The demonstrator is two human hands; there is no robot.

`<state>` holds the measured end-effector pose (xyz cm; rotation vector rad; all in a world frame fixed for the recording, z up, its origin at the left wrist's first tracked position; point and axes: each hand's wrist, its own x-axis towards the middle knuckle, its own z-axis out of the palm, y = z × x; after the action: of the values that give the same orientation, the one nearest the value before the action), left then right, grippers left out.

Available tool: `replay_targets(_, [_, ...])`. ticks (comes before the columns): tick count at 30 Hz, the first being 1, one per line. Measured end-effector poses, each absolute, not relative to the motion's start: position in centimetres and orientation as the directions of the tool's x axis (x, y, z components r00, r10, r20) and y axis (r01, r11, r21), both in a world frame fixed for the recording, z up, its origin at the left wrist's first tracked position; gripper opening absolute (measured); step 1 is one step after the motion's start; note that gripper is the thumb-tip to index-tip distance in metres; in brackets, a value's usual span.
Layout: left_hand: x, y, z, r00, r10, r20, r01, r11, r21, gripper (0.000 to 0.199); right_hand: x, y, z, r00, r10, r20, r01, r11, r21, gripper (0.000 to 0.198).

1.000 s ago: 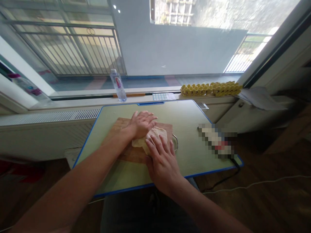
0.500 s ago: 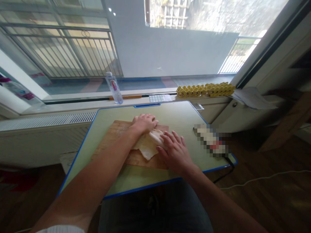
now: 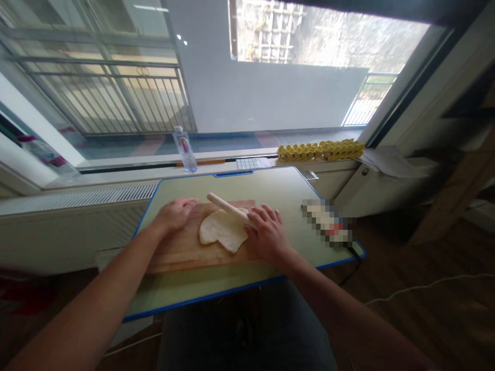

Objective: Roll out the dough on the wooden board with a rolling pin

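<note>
A flattened sheet of dough, uneven in outline with a notch at its near edge, lies on a wooden board. A thin, pale rolling pin rests slantwise over the dough's far side, its left end free. My right hand grips the pin's right end, fingers laid over it. Over the board's left part is my left hand, apart from pin and dough. Its fingers reach out to the right, holding nothing that I can see.
The board sits on a small blue-edged table. A pixelated item with a dark cord lies at its right. On the windowsill stand a plastic bottle and yellow egg-tray-like holders. A radiator is at the left.
My left hand has left the rolling pin and moved left over the board, uncovering the pin's left end and more dough. My right hand stays on the pin. The camera view has shifted slightly.
</note>
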<state>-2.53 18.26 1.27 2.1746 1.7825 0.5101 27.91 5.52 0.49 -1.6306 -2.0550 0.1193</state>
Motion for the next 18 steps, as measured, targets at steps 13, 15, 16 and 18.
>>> replay_targets(13, [-3.8,10.4,0.2,-0.186,0.958,0.219,0.899,0.077,0.431,0.051,27.0,14.0,2.2,-0.377,0.833,0.405,0.867,0.472,-0.162,0.031])
replay_targets(15, [-2.4,10.0,0.6,-0.247,0.946,0.210,0.901,0.145,0.410,0.046,27.5,14.1,2.9,-0.299,0.857,0.420,0.884,0.414,-0.215,0.033])
replay_targets(16, [-1.6,9.8,0.8,-0.282,0.938,0.200,0.897,0.183,0.403,0.045,27.9,13.9,3.1,-0.256,0.870,0.422,0.889,0.383,-0.251,0.034])
replay_targets(18, [-0.1,9.3,1.2,-0.356,0.917,0.180,0.875,0.260,0.407,0.045,28.6,13.5,3.3,-0.200,0.894,0.401,0.887,0.339,-0.312,0.035])
